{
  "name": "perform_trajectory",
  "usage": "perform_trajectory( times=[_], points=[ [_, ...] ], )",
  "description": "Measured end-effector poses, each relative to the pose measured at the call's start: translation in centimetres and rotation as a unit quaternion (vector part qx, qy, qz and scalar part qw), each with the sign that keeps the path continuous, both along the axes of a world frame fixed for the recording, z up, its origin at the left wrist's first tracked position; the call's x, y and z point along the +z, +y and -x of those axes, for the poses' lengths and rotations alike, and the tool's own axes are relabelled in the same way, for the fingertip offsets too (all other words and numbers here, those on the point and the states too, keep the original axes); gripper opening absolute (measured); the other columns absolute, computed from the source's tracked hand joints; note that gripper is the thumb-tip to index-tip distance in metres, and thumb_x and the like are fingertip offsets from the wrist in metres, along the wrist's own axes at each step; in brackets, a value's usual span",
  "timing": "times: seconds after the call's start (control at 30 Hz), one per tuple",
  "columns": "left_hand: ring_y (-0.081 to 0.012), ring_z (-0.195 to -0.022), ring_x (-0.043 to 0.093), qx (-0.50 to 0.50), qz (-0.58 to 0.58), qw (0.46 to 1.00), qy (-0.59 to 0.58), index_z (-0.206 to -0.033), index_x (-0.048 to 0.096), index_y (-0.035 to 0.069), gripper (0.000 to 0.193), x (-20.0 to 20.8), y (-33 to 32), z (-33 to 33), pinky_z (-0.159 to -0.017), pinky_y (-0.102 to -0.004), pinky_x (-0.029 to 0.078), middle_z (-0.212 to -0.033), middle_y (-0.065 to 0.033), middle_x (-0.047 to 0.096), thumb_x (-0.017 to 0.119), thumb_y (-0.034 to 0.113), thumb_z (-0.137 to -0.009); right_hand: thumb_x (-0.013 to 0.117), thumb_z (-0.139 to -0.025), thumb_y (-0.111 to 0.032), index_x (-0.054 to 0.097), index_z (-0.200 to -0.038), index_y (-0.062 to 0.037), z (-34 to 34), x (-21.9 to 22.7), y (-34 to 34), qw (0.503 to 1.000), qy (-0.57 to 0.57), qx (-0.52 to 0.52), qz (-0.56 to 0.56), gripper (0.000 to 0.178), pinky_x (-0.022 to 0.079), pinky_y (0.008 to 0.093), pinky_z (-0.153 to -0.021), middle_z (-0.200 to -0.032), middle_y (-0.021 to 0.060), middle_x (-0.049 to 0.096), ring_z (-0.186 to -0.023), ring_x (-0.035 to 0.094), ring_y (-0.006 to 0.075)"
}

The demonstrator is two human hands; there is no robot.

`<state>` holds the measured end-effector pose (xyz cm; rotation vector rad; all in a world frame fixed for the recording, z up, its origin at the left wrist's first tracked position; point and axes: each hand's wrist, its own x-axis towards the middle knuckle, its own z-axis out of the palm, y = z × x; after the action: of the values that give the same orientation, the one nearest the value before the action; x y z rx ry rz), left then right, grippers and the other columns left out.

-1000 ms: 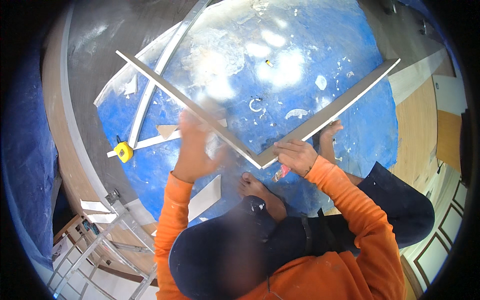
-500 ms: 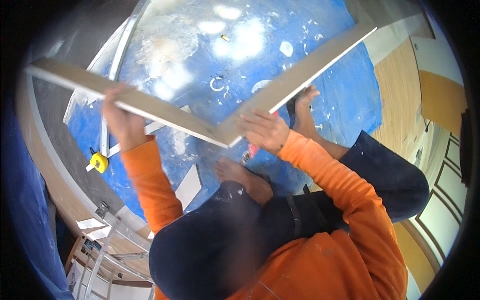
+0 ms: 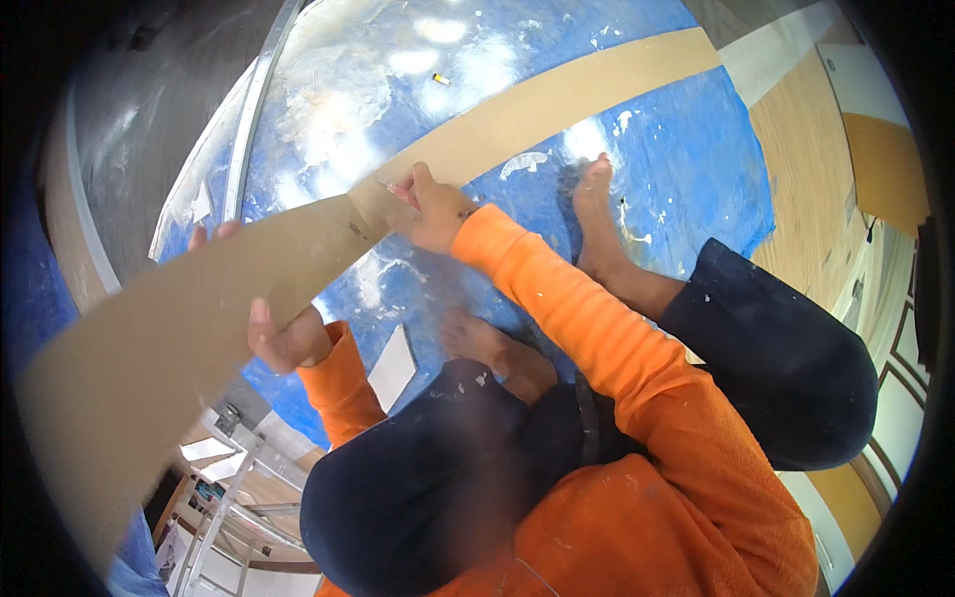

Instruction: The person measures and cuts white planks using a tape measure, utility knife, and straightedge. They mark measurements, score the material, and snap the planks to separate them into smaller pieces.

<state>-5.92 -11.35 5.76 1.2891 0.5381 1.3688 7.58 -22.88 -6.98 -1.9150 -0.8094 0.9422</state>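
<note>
The left hand [image 3: 290,340] grips a tan board [image 3: 288,244] spanning both hands above a stained blue sheet [image 3: 696,174]; the right hand [image 3: 434,214] clasps a red tool [image 3: 402,191]. A metal ladder [image 3: 214,527] stands bodyward of the left grip.

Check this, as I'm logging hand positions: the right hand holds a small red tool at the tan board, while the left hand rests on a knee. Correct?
Only the left hand is misplaced: the head view shows it gripping the tan board. The right hand does hold a small red tool there.
</note>
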Motion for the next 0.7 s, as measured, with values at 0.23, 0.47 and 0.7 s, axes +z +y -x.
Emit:
perform_trajectory(
  times=[0.23, 0.47, 0.7],
  points=[
    [-0.0419, -0.130, 0.050, 0.006, 0.001, 0.999, 0.032, -0.151, 0.028, -0.007, 0.087, 0.1, -2.4, -0.2, -0.104, -0.0533, 0.049, -0.151, -0.0276, 0.039, 0.056, 0.026, -0.076, 0.052, -0.105, -0.033, 0.051, -0.116, -0.0016, 1.7, -0.3, 0.3, 0.973, 0.217, 0.025, 0.077, 0.033, 0.054, 0.0476, -0.082, -0.097, 0.0220, 0.070, -0.089, 0.070, 0.0368],
    [-0.0433, -0.131, 0.050, 0.020, -0.024, 0.999, 0.030, -0.152, 0.026, -0.007, 0.090, 0.2, -3.2, -2.5, -0.111, -0.0535, 0.043, -0.152, -0.0282, 0.038, 0.057, 0.026, -0.075, 0.044, -0.108, -0.029, 0.053, -0.125, -0.0084, 4.4, -2.2, 1.2, 0.998, 0.045, -0.019, 0.034, 0.028, 0.053, 0.0508, -0.077, -0.096, 0.0246, 0.070, -0.081, 0.068, 0.0443],
    [-0.0456, -0.129, 0.052, 0.015, -0.055, 0.998, 0.026, -0.151, 0.025, -0.012, 0.095, -1.1, -3.3, -1.9, -0.111, -0.0548, 0.041, -0.150, -0.0325, 0.039, 0.059, 0.028, -0.072, 0.049, -0.102, -0.020, 0.053, -0.129, -0.0149, 4.3, -1.0, 1.8, 0.995, 0.006, 0.059, 0.074, 0.027, 0.053, 0.0522, -0.081, -0.102, 0.0259, 0.071, -0.095, 0.068, 0.0460]
  ],
)
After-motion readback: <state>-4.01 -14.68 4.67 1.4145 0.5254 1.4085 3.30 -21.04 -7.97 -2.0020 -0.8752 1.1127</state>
